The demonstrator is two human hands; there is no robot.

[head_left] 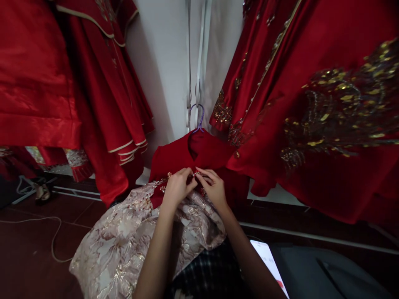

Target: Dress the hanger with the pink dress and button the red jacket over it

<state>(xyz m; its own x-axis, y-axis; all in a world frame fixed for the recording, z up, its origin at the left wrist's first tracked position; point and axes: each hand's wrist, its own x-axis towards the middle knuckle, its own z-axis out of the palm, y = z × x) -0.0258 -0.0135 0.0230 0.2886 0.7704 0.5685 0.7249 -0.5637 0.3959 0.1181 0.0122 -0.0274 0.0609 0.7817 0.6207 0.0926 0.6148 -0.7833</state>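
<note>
A dress with a red bodice hangs in front of me on a purple hanger. Its pale pink, gold-patterned skirt spreads over my lap. Beaded trim runs along the waist, where red meets pink. At this trim my left hand is closed in a pinch, thumb and fingertips together. My right hand, also pinching, meets it from the other side. A small shiny bit of the beading shows between the fingertips; whether a needle or thread is there cannot be made out.
Red gowns hang on the left; another red gown with gold sequins hangs close on the right. White metal rails run up the wall. A lit phone lies beside a dark grey seat. A cable trails across the floor.
</note>
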